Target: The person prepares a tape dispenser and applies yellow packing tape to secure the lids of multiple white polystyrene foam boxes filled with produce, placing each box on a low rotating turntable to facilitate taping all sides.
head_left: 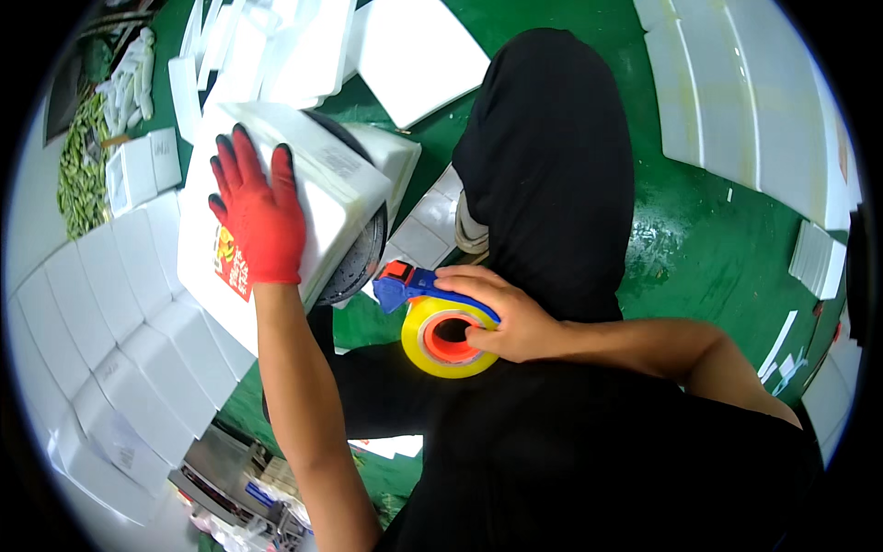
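My left hand (262,216), in a red glove with dark fingertips, lies flat with fingers spread on a white foam box (317,152). A red and yellow label (232,262) shows on the box beside the glove. Under the box, a round dark stand or stool (359,262) is partly visible; the rest of it is hidden. Bare, my right hand (510,317) is closed round a blue tape dispenser (405,285) that carries a wide roll of yellow tape (423,354) with an orange core. The dispenser is near the box's right side, apart from it.
Stacked white foam boxes (120,359) line the left, and more stacks (736,101) stand at the upper right. Loose white foam lids (414,60) lie on the green floor (690,239) ahead. Green vegetables (83,166) are piled at the far left. My bent knee (552,138) rises between.
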A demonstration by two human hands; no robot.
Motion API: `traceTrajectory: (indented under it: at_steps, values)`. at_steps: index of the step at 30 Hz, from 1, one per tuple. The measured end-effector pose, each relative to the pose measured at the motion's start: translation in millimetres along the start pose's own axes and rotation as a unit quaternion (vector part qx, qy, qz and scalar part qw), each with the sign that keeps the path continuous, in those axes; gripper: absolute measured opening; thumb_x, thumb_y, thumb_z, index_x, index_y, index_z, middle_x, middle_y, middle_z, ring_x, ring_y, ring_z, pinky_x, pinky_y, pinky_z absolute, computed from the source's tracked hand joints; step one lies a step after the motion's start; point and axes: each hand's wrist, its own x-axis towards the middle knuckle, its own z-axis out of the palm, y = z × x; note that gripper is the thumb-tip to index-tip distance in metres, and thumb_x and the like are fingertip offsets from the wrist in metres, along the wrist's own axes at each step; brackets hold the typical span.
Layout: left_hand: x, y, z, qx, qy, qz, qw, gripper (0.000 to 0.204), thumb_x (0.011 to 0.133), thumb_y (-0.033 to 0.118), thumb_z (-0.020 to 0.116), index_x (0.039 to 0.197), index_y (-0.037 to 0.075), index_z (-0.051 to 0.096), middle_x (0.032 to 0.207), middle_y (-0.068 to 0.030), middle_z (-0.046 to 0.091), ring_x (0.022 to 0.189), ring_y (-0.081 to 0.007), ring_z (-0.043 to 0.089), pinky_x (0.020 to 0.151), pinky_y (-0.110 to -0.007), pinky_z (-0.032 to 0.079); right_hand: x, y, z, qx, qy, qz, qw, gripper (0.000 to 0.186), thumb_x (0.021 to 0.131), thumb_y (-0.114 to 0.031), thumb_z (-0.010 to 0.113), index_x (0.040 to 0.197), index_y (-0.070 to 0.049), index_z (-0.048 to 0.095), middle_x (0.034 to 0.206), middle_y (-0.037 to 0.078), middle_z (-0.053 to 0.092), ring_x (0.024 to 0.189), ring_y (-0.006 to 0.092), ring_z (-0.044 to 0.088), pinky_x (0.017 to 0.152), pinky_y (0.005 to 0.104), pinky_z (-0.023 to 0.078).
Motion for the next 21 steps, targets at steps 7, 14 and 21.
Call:
traceTrajectory:
  at_steps: [7,14,21]
  values:
    - [-10,3,-2,-0.018,-0.006,-0.009,1.000,0.068,0.105,0.050,0.047,0.161,0.014,0.030,0.169,-0.0157,0.024,0.156,-0.0372,0.018,0.124,-0.058,0.009,21,1,-16,0.014,-0.104,0.027,0.994,0.069,0.076,-0.001,0.070,0.143,-0.006,0.053,0.145,0.018,0.051,0.134,0.0349,0.052,0.110,0.0380,0.045]
    - [-25,3,-1,0.009,0.021,0.095,0.995,0.067,0.103,0.042,0.055,0.159,0.012,0.034,0.166,-0.0179,0.029,0.154,-0.0395,0.024,0.122,-0.062,0.013,151,12,85,-0.222,-0.253,0.016,0.941,0.065,0.071,-0.009,0.068,0.136,-0.006,0.061,0.114,0.025,0.070,0.101,0.0383,0.070,0.084,0.0438,0.056]
    - [-132,-69,-26,0.038,0.102,-0.072,0.991,0.073,0.090,0.032,0.070,0.153,0.005,0.043,0.160,-0.0228,0.037,0.148,-0.0459,0.032,0.120,-0.067,0.009,84,-51,-6,-0.017,-0.360,0.066,0.931,0.064,0.077,-0.005,0.075,0.139,-0.005,0.059,0.129,0.012,0.067,0.118,0.0236,0.064,0.105,0.0366,0.049]
